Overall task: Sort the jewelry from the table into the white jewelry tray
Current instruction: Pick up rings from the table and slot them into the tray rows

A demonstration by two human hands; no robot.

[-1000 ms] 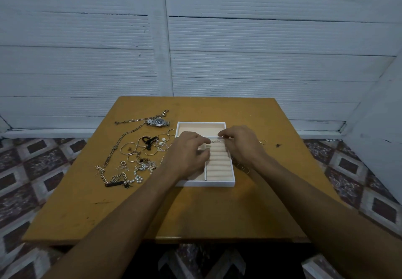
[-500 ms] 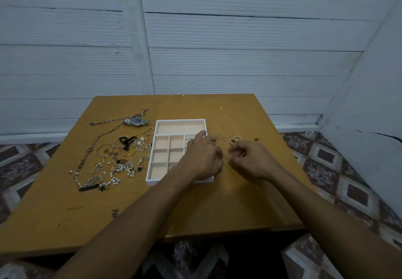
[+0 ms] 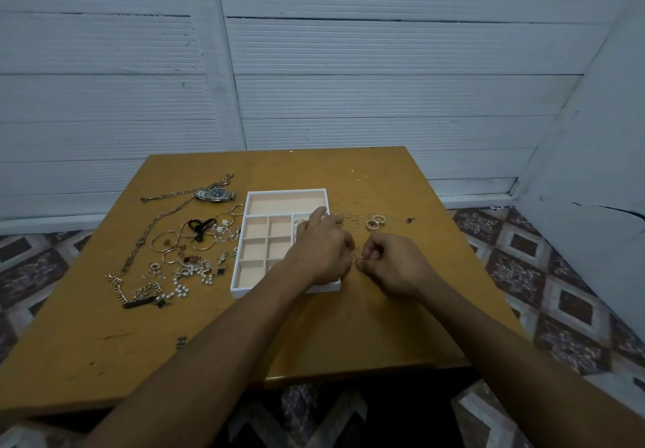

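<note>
Rings (image 3: pixel 353 255) pinched between left hand (image 3: pixel 323 250) and right hand (image 3: pixel 394 266), now beside tray (image 3: pixel 286 192).

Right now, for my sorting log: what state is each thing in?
white jewelry tray: lidless, flat on table
left hand: over tray's right side, pinching thin rings
right hand: right of tray, pinching thin rings
thin rings: held between both hands
loose rings: lying on table right of tray
watch: lying on table left of tray
chains and hoops: spread left of tray, unsorted
</note>
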